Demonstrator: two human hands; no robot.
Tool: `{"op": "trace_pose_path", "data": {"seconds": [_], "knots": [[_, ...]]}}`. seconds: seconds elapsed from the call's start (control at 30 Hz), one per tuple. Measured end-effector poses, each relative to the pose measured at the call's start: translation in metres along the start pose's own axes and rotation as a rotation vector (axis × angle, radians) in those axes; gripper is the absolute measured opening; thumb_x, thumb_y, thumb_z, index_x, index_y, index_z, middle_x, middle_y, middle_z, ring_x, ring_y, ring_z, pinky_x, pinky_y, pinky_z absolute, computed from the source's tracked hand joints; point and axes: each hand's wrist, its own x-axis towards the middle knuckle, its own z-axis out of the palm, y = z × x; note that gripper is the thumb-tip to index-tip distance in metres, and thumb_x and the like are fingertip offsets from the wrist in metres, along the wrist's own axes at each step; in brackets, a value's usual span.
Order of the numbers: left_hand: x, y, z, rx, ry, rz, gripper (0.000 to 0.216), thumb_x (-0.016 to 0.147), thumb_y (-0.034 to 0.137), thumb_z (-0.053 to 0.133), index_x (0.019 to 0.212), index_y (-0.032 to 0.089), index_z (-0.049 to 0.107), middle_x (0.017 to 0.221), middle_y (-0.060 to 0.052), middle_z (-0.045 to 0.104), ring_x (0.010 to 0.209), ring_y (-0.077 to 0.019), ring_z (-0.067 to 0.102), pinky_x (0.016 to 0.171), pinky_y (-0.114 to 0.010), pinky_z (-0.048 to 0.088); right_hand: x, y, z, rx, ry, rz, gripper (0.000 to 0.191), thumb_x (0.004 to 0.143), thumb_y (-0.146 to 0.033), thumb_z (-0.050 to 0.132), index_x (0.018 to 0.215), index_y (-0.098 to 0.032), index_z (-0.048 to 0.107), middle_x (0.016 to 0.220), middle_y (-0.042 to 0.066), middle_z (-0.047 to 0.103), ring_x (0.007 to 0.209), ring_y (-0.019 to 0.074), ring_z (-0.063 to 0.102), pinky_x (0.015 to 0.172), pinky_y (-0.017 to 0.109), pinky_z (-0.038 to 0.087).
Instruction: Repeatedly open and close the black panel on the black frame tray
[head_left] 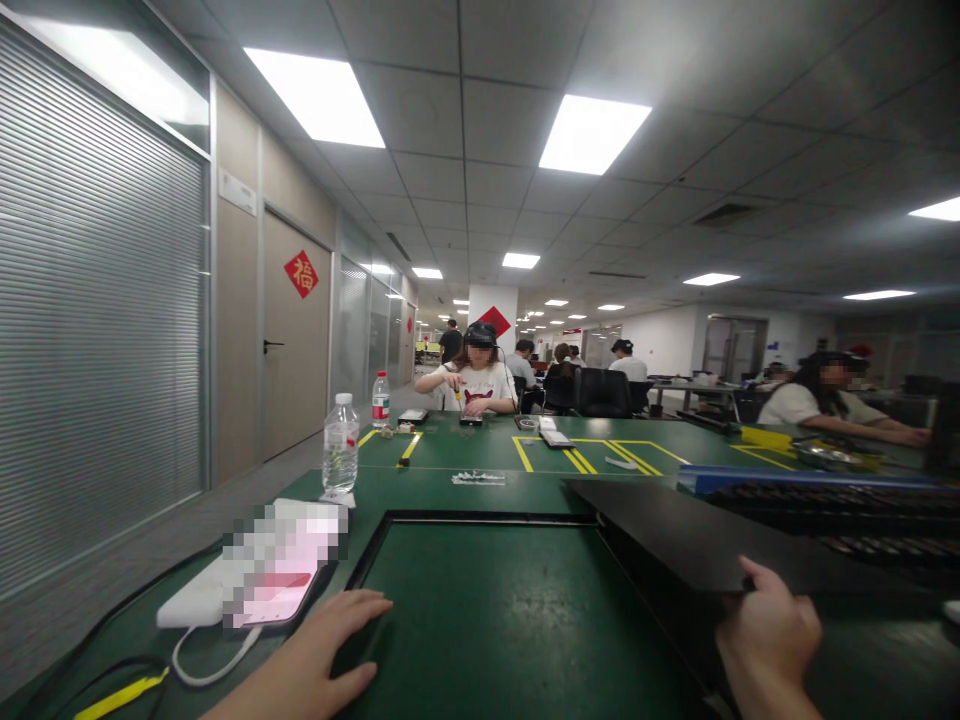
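Observation:
My right hand (769,635) grips the near edge of a thin flat black panel (675,535), thumb on top. The panel is tilted above the right side of a black rectangular frame (487,518) that lies on the green tabletop. My left hand (322,650) is open, thumb and fingers apart, at the frame's left side; whether it touches the frame I cannot tell. Green surface shows through the frame's middle. Close to my left hand lies a phone (289,575), partly blurred out, with a white cable (217,680) near it.
A water bottle (341,445) stands at left, a smaller bottle (381,400) behind it. Small parts (478,479) lie beyond the frame. A blue-edged rack (780,480) with dark objects is at right. A person (480,380) works across the table; another person (825,400) sits at right.

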Motion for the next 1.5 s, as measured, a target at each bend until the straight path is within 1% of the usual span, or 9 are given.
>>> {"op": "trace_pose_path", "data": {"seconds": [0.07, 0.13, 0.33, 0.5, 0.7, 0.83, 1.03, 1.27, 1.5], "knots": [[0.000, -0.001, -0.001, 0.000, -0.003, 0.007, 0.050, 0.075, 0.041, 0.053, 0.123, 0.029, 0.050, 0.137, -0.003, 0.042, 0.127, -0.0245, 0.034, 0.109, -0.042, 0.020, -0.007, -0.004, 0.004, 0.042, 0.081, -0.026, 0.025, 0.046, -0.014, 0.065, 0.062, -0.019, 0.046, 0.072, -0.004, 0.052, 0.068, 0.0104, 0.054, 0.049, 0.018, 0.047], [0.001, -0.002, -0.001, -0.009, -0.002, 0.015, 0.050, 0.074, 0.042, 0.054, 0.122, 0.029, 0.051, 0.136, -0.003, 0.043, 0.127, -0.0250, 0.034, 0.108, -0.042, 0.021, -0.010, -0.006, 0.006, 0.053, 0.108, -0.010, 0.026, 0.044, -0.011, 0.065, 0.057, -0.019, 0.044, 0.069, -0.004, 0.052, 0.065, 0.0104, 0.053, 0.047, 0.019, 0.046], [-0.001, -0.001, -0.002, -0.025, 0.012, 0.029, 0.048, 0.073, 0.041, 0.055, 0.119, 0.028, 0.055, 0.134, -0.004, 0.045, 0.126, -0.0250, 0.036, 0.108, -0.041, 0.022, -0.007, 0.001, 0.003, -0.027, 0.057, -0.006, 0.025, 0.048, -0.015, 0.064, 0.061, -0.020, 0.044, 0.075, -0.003, 0.055, 0.068, 0.0137, 0.055, 0.057, 0.028, 0.051], [-0.003, 0.005, -0.004, -0.009, 0.010, 0.020, 0.047, 0.073, 0.038, 0.055, 0.119, 0.029, 0.054, 0.134, -0.003, 0.046, 0.125, -0.0238, 0.036, 0.108, -0.041, 0.023, -0.003, 0.005, 0.000, -0.096, 0.026, 0.029, 0.024, 0.048, -0.013, 0.062, 0.062, -0.020, 0.044, 0.073, -0.003, 0.053, 0.067, 0.0134, 0.054, 0.056, 0.028, 0.050], [-0.006, 0.015, -0.007, -0.055, 0.027, 0.069, 0.044, 0.073, 0.036, 0.055, 0.117, 0.030, 0.056, 0.133, -0.002, 0.047, 0.123, -0.0238, 0.040, 0.107, -0.040, 0.025, -0.002, 0.005, 0.002, -0.232, 0.057, 0.091, 0.020, 0.051, -0.012, 0.060, 0.065, -0.018, 0.048, 0.074, -0.001, 0.053, 0.067, 0.0159, 0.055, 0.062, 0.034, 0.052], [-0.006, 0.019, -0.007, -0.059, -0.017, 0.086, 0.043, 0.074, 0.035, 0.054, 0.118, 0.031, 0.055, 0.134, -0.001, 0.046, 0.124, -0.0227, 0.039, 0.107, -0.039, 0.025, -0.003, 0.004, 0.002, -0.257, 0.064, 0.117, 0.021, 0.051, -0.012, 0.060, 0.066, -0.019, 0.047, 0.077, 0.001, 0.054, 0.071, 0.0176, 0.057, 0.065, 0.035, 0.052], [-0.004, 0.014, -0.005, -0.057, -0.023, 0.067, 0.045, 0.074, 0.035, 0.054, 0.119, 0.029, 0.054, 0.133, -0.003, 0.046, 0.124, -0.0233, 0.038, 0.108, -0.040, 0.022, 0.003, 0.009, -0.001, -0.273, 0.059, 0.142, 0.023, 0.051, -0.009, 0.058, 0.071, -0.018, 0.052, 0.075, 0.000, 0.052, 0.064, 0.0148, 0.054, 0.061, 0.034, 0.052], [-0.003, 0.013, -0.004, -0.038, -0.017, 0.070, 0.044, 0.074, 0.035, 0.053, 0.118, 0.029, 0.055, 0.132, -0.002, 0.048, 0.123, -0.0230, 0.039, 0.108, -0.040, 0.023, 0.016, 0.018, -0.007, -0.247, 0.038, 0.172, 0.024, 0.050, -0.008, 0.059, 0.071, -0.017, 0.051, 0.074, -0.002, 0.053, 0.059, 0.0120, 0.051, 0.046, 0.026, 0.048], [-0.005, 0.015, -0.004, -0.018, -0.024, 0.044, 0.044, 0.074, 0.035, 0.054, 0.117, 0.029, 0.055, 0.132, -0.002, 0.047, 0.123, -0.0231, 0.039, 0.107, -0.039, 0.024, 0.017, 0.018, -0.008, -0.257, 0.033, 0.190, 0.024, 0.052, -0.006, 0.059, 0.072, -0.018, 0.051, 0.074, -0.003, 0.053, 0.059, 0.0124, 0.052, 0.052, 0.031, 0.050]]}}
